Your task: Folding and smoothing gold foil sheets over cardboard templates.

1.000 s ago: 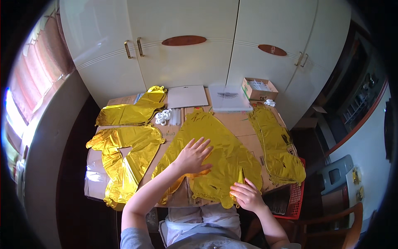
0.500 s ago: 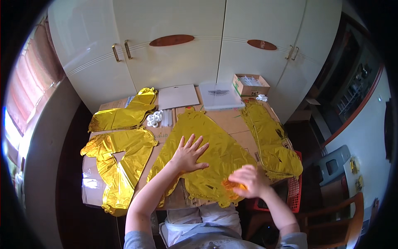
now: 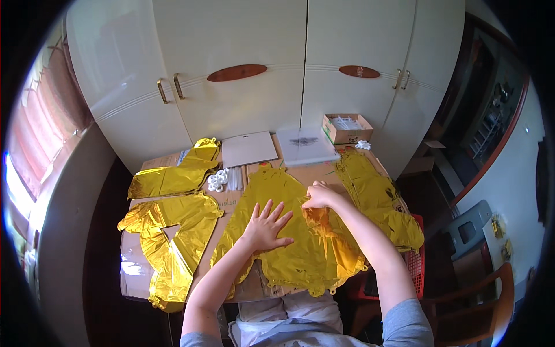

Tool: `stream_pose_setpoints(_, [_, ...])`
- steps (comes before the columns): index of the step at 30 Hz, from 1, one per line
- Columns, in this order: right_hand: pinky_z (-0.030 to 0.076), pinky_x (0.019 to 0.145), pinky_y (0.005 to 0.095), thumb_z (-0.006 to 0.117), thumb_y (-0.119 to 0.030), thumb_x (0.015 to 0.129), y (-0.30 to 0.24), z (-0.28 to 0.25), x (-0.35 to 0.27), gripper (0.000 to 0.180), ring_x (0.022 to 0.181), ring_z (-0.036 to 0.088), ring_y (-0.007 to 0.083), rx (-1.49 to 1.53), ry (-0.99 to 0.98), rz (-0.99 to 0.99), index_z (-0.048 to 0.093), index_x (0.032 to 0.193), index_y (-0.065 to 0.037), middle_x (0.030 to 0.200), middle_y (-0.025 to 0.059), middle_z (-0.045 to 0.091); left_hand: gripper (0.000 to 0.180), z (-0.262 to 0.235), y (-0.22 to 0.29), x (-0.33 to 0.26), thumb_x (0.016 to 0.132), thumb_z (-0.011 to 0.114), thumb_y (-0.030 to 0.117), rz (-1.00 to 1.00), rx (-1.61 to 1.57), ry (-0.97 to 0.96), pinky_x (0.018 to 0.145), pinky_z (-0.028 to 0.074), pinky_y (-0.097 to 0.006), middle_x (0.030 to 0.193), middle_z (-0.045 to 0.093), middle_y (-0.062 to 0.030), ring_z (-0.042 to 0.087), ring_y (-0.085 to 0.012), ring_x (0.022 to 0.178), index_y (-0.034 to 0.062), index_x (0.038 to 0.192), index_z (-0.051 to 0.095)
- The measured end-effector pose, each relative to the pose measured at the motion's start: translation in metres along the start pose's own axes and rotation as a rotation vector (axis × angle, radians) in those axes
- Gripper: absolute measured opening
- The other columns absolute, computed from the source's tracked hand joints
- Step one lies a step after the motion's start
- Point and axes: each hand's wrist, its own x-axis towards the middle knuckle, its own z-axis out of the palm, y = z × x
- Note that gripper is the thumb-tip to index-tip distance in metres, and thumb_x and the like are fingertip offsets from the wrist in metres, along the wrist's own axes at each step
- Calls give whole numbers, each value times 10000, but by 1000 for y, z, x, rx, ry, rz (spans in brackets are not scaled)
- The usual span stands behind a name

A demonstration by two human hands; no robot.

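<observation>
A large flat gold foil balloon [image 3: 272, 185] lies across the middle of the cardboard-covered table. My left hand [image 3: 267, 231] rests on it with the palm down and fingers spread. Higher up at the balloon's right side, my right hand [image 3: 319, 195] is closed on its edge. Below that hand the foil is lifted and creased, with orange reflections. The right fingertips are partly hidden against the foil. More flat gold foil balloons lie to the left [image 3: 188, 222], at the far left [image 3: 167, 177] and to the right [image 3: 373, 199].
White rings [image 3: 217, 180] and clear sticks [image 3: 234, 178] lie beyond the balloon. A grey board [image 3: 250, 148], a translucent plastic sheet [image 3: 306, 146] and a small cardboard box [image 3: 348, 128] line the back. A red basket [image 3: 417, 269] and a wooden chair [image 3: 503, 301] stand at the right.
My right hand has moved from the balloon's lower right up and away from me, drawing its right edge inward in a fold. My left hand stays spread on the foil.
</observation>
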Motion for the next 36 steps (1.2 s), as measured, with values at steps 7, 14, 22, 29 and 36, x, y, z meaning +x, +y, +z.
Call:
stream_pose_setpoints(7, [508,750,349,690,-353,812,25,0,-18,449,834,673,231,547,-242,-78,689,1009,50,940,163,714,892,-2,3,-1,834,320,801,-16,22,-36,1132,146,-633,1559,273,-147,193,-411,1444,223,1514,293])
stream_pose_setpoints(14, [504,697,347,673,-302,874,12,28,-51,334,745,634,180,584,-64,-140,666,934,26,831,126,691,931,-1,3,-1,825,314,812,-24,-2,-34,1146,124,-614,1569,255,-133,168,-391,1457,189,1517,283])
stream_pose_setpoints(22, [454,959,388,595,-293,924,-9,49,-62,289,1113,597,290,370,356,-588,675,1043,-42,1195,136,635,1023,-9,3,4,819,312,817,-42,140,-197,1147,124,-612,1574,247,-125,164,-385,1458,57,1503,270])
stream_pose_setpoints(29, [426,1018,409,595,-202,916,12,45,-51,245,1183,567,288,297,419,-557,670,1101,-58,1227,79,645,1013,23,-7,-2,805,308,831,-4,-46,148,1139,139,-613,1561,268,-156,160,-381,1461,7,1366,488])
stream_pose_setpoints(36, [355,1085,413,608,-374,915,24,64,-41,406,1356,433,230,140,397,-598,650,1247,-143,1337,-1,594,1018,-10,2,5,805,302,831,-40,44,-163,1143,126,-612,1560,270,-159,150,-382,1464,-15,1329,521])
